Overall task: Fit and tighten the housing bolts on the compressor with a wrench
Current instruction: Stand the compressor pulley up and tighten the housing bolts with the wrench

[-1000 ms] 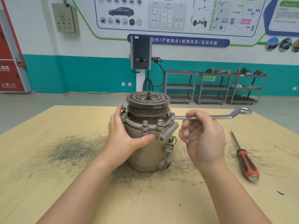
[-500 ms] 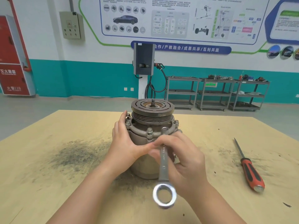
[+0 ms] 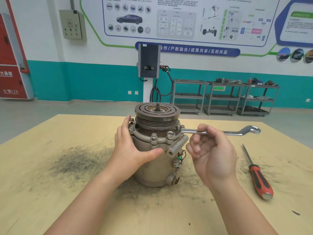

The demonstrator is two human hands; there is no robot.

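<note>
A metal compressor (image 3: 152,168) stands upright mid-table with its dark pulley (image 3: 157,111) on top. Several bolts (image 3: 154,136) ring its housing flange. My left hand (image 3: 133,150) wraps the compressor's left side, thumb across the front. My right hand (image 3: 211,153) grips the shaft of a shiny ring wrench (image 3: 237,132). The wrench lies level, one ring on a bolt at the flange's right side (image 3: 182,127), the other end pointing right.
A red-handled screwdriver (image 3: 259,180) lies on the wooden table (image 3: 50,192) to the right of my right hand. A dark sooty patch stains the table left of the compressor. Grey shelf carts (image 3: 225,97) and a wall charger stand far behind.
Half a second ago the wrench hung toward me over a front bolt. It now points right, level, on the right-side bolt, as it did a second ago. My left hand stayed put.
</note>
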